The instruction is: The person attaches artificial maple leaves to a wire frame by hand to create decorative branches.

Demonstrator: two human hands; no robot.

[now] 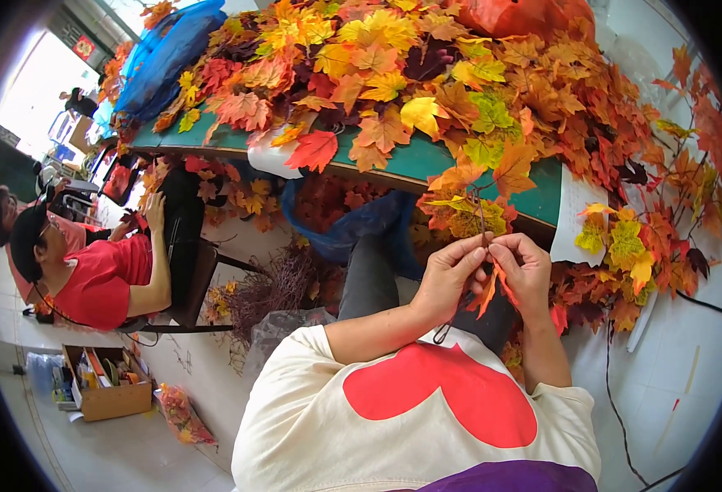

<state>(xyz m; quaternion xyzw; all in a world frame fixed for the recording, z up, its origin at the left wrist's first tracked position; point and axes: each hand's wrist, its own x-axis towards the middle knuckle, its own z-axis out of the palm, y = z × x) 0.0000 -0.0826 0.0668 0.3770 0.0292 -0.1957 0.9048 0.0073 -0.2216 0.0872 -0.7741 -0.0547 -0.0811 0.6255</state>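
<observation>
Pinching a thin brown stem (482, 216) by the green table's (546, 190) near edge, left hand (450, 280) and right hand (527, 272) are seemingly attaching pointed orange leaves (505, 289); next needs steady grip.

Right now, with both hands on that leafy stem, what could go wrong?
The thin stem could slip or bend between the left hand and right hand. Leaves overhanging the green table might get brushed down. The dark cable trailing across the floor could catch a foot.
</observation>
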